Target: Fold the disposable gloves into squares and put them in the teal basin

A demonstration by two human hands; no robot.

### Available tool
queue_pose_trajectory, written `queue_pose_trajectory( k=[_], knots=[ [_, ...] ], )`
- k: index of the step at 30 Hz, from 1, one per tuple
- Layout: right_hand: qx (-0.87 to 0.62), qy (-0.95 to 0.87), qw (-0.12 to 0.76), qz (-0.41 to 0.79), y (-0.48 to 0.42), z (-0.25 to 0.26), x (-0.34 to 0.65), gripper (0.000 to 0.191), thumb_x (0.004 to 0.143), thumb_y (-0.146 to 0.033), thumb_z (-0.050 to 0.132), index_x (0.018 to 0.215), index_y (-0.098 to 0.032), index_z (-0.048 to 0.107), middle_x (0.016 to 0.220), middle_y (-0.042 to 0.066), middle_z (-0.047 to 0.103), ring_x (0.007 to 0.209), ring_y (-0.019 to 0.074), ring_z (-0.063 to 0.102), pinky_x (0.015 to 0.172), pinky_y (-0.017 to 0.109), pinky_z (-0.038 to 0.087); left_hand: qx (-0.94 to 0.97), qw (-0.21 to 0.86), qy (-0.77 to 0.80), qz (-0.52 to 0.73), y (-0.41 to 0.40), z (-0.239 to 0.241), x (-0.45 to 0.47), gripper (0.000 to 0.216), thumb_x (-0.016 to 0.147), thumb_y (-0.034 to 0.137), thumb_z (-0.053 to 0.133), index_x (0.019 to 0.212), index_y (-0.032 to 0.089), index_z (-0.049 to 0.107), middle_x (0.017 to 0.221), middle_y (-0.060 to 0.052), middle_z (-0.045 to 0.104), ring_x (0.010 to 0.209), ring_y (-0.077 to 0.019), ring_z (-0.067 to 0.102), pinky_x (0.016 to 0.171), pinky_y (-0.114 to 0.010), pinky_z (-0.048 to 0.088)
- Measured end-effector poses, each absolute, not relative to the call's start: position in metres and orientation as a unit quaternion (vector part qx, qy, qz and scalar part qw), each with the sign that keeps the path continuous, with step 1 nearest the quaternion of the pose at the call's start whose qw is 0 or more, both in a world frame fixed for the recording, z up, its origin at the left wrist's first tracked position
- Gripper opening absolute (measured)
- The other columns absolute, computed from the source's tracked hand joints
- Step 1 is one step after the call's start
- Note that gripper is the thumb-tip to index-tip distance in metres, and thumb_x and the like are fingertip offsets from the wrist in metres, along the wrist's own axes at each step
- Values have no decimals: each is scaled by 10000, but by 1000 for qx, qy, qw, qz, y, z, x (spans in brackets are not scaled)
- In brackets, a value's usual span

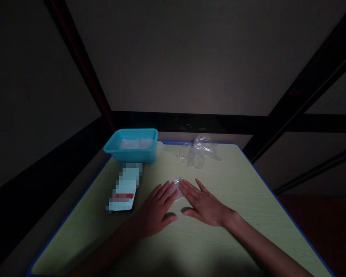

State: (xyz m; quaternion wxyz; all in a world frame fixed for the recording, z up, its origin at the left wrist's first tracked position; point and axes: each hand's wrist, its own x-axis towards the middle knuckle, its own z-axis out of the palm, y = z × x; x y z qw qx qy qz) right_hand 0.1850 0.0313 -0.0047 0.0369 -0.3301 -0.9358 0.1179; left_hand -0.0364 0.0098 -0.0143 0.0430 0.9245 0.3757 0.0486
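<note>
Both my hands lie flat on a pale green table (248, 200), fingers stretched out and pointing away from me. My left hand (155, 211) and my right hand (203, 204) meet at the fingertips over a small clear plastic piece (178, 187), which they press down on. Most of that piece is hidden under the fingers, so I cannot make out what it is.
A teal plastic tub (132, 145) with something white inside stands at the table's far left corner. A phone-like flat object (123, 188) lies just left of my left hand. Crumpled clear plastic bags (198, 152) sit at the far edge. Dark metal frame bars surround the table.
</note>
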Motion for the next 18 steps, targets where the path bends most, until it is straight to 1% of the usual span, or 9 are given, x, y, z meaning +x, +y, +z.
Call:
queue_pose_trajectory(
  k=[3, 5, 7, 9, 11, 13, 15, 18],
  knots=[
    [-331, -936, 43, 110, 30, -6, 185, 692, 893, -534, 316, 1423, -127, 138, 1462, 157, 182, 1359, 235, 144, 1076, 522, 131, 924, 43, 376, 53, 10, -16, -37, 634, 852, 352, 507, 1387, 135, 243, 1475, -149, 178, 1362, -278, 83, 1072, -467, 185],
    [-334, -936, 48, 99, 30, -5, 185, 666, 899, -501, 343, 1413, -109, 183, 1454, 164, 214, 1352, 241, 178, 1069, 522, 165, 923, 44, 377, 58, 9, -15, -37, 623, 856, 347, 499, 1386, 141, 244, 1476, -146, 178, 1363, -275, 82, 1070, -465, 189],
    [-333, -938, 61, 78, 32, -3, 185, 617, 897, -462, 390, 1386, -103, 271, 1437, 156, 279, 1336, 249, 228, 1062, 511, 200, 923, 46, 378, 62, 9, -14, -37, 613, 859, 341, 494, 1385, 147, 247, 1475, -142, 186, 1363, -272, 88, 1071, -463, 191],
    [-318, -943, 86, 46, 35, -1, 182, 527, 887, -418, 450, 1313, -110, 408, 1384, 131, 399, 1297, 246, 315, 1063, 480, 227, 922, 50, 378, 66, 9, -14, -37, 612, 857, 338, 494, 1383, 145, 249, 1470, -142, 205, 1361, -267, 107, 1073, -458, 191],
    [-282, -953, 112, 4, 40, 3, 178, 398, 874, -365, 501, 1186, -119, 537, 1252, 101, 553, 1198, 226, 445, 1048, 427, 276, 920, 55, 382, 74, 9, -14, -37, 630, 850, 345, 500, 1382, 123, 244, 1460, -154, 230, 1357, -261, 140, 1075, -449, 200],
    [-232, -964, 125, -45, 45, 7, 173, 245, 873, -293, 522, 1034, -131, 613, 1087, 75, 647, 1055, 199, 544, 980, 371, 358, 915, 59, 391, 81, 10, -15, -36, 658, 836, 363, 513, 1372, 84, 251, 1442, -180, 263, 1346, -263, 185, 1071, -439, 221],
    [-185, -970, 125, -98, 49, 10, 168, 142, 878, -216, 514, 903, -142, 633, 961, 58, 672, 929, 181, 580, 865, 332, 422, 911, 61, 399, 84, 11, -15, -36, 675, 820, 375, 532, 1353, 46, 279, 1420, -207, 297, 1333, -275, 226, 1066, -438, 240],
    [-141, -970, 124, -155, 51, 14, 163, 157, 885, -158, 489, 792, -148, 616, 831, 42, 658, 824, 165, 575, 744, 301, 432, 909, 62, 404, 84, 12, -15, -35, 670, 800, 365, 561, 1324, 22, 324, 1395, -223, 339, 1317, -287, 264, 1062, -437, 255]
  ],
)
